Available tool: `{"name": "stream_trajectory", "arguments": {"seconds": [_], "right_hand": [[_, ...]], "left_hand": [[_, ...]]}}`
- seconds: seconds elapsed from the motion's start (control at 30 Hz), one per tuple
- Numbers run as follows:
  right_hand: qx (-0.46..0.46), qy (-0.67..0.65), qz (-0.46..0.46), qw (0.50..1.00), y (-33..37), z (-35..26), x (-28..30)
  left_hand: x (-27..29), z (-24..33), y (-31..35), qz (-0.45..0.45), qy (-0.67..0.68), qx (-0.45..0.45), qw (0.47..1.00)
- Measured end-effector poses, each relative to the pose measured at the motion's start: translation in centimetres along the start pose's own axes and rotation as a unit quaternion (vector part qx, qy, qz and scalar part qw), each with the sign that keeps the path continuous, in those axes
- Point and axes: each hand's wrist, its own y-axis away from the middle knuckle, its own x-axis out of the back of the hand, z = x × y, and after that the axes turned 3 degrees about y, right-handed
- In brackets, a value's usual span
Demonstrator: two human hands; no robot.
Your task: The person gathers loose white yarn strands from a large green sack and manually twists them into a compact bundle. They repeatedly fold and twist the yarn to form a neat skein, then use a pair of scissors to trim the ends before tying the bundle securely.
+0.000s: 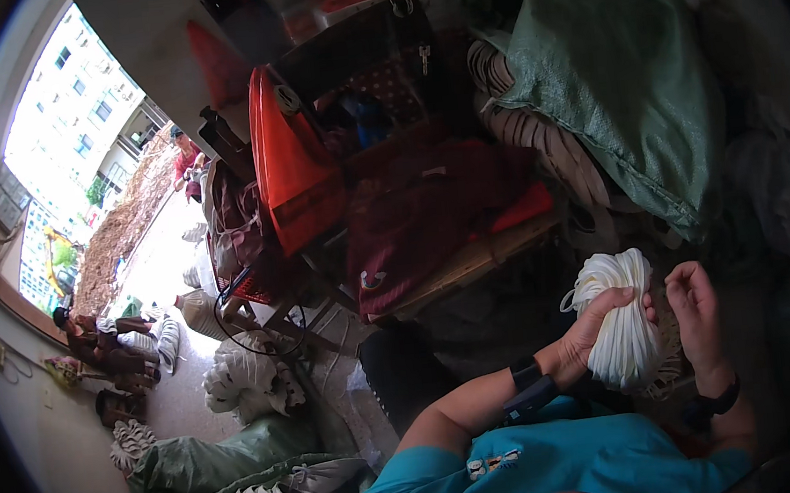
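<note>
A thick bundle of white flat cord [620, 330], folded into long loops, is gripped in my left hand [599, 324]. The thumb lies across its front, and the strands fan out above and below the grip. One loose loop sticks out at its left side. Just to the right of the bundle, apart from it, I hold up my right hand [694, 314] with its fingers curled in. Whether a strand or anything else sits between those fingers is too dark to see. Dark bands circle both wrists.
Ahead stands a wooden seat [472, 263] draped with maroon cloth, beside an orange bag [289, 162]. A green woven sack [607, 87] covers coiled beige strips at the right. White strip bundles [249, 377] and another green sack [216, 459] lie at left. A person [186, 161] is outside the doorway.
</note>
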Motion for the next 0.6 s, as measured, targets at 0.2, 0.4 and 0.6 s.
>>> {"name": "stream_trajectory", "arguments": {"seconds": [0.2,0.4,0.6], "right_hand": [[0.025,-0.014,0.000,1.000,-3.2,-0.2,-0.3],[0.071,0.005,-0.115,0.991,-10.2,-4.3,-6.1],[0.088,0.017,-0.268,0.959,-22.1,-5.6,-18.6]], "left_hand": [[0.6,0.7,0.7,0.023,0.017,-0.016,0.999],[0.5,1.9,2.4,0.013,0.003,-0.070,0.997],[1.5,4.0,4.6,-0.015,0.049,-0.122,0.991]]}}
